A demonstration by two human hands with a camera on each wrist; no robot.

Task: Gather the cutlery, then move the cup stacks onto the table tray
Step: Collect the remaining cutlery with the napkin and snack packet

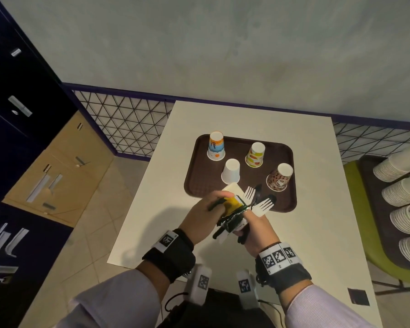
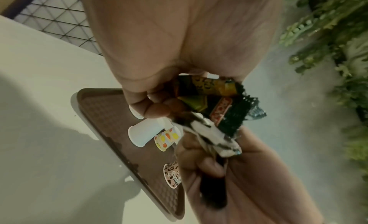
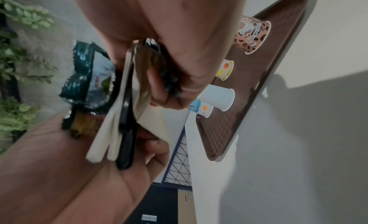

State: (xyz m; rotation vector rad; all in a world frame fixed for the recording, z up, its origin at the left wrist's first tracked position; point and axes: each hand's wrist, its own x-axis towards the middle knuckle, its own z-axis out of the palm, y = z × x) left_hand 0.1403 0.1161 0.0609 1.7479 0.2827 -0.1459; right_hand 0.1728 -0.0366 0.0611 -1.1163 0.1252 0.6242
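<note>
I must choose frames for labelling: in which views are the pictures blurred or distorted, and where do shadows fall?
Head view: sharp at the centre, wide-angle bending at the edges, hand shadows on the table. Left wrist view: the cutlery is motion-blurred, the plants at the right are smeared. Right wrist view: dim, soft on the cutlery, a dark shadow across the table.

obstacles: four upturned cups [image 1: 253, 163] standing spread over the tray [image 1: 194, 183], centre frame | free: bare tabletop [image 1: 152, 223] lying left of tray | right edge: stacked cups [image 1: 402, 183] crowding
</note>
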